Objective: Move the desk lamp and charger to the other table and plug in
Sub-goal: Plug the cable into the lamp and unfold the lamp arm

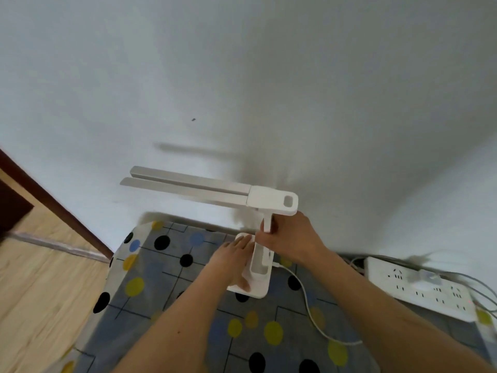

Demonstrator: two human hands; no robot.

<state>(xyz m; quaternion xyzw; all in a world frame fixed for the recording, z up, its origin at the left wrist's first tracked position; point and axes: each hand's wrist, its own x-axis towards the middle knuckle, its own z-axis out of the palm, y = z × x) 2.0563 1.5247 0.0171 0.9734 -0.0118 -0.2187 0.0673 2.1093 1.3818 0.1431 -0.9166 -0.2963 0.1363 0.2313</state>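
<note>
Desk lamp (269,200): all white, standing on the table (166,278) close to the wall (242,76). Two slim parallel light bars are reaching out to the left from a blocky head with a rectangular hole in it. A narrow upright stem is rising from a long flat base with a trough along it.
Table: wearing a grey cloth printed with black, yellow and blue dots and thin black lines.
Left hand (234,261): lying on the lamp's base, fingers stretched out straight and pressing on it, thumb resting on the near end.
Right hand (287,238): wrapping its fingers around the stem just under the head, gripping it.
Cable (304,294): white, trailing from the right of the base across the cloth towards the near right.
Power strip (403,286): white, lying on the right of the table, carrying a pale plug (427,278).
Writing: marks on the strip are blurring too much to read.
</note>
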